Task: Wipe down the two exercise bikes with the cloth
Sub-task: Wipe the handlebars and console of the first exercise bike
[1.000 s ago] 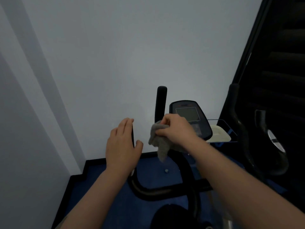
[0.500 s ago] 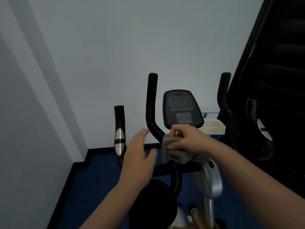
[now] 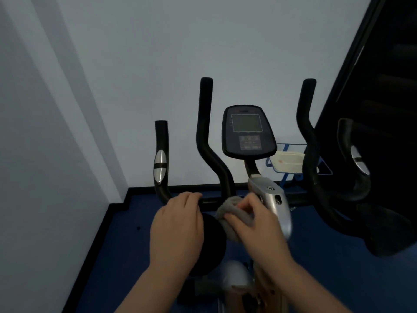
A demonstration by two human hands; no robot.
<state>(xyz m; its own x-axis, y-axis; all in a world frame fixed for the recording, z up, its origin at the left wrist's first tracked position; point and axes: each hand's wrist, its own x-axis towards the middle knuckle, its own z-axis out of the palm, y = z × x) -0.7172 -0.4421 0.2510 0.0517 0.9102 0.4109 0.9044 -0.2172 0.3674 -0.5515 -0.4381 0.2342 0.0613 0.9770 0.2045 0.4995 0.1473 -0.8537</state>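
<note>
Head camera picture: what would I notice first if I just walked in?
Probably the two hands low in the middle: the right hand holds a grey cloth against the bike's bar, and the left hand grips the bar beside it. Just above them stands the bike's dark console, between two tall black handlebars.

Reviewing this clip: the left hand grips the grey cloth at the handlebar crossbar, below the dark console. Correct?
Not quite. The head view shows the right hand gripping the crumpled grey cloth; the left hand rests on the black handlebar crossbar below the dark oval console.
</note>
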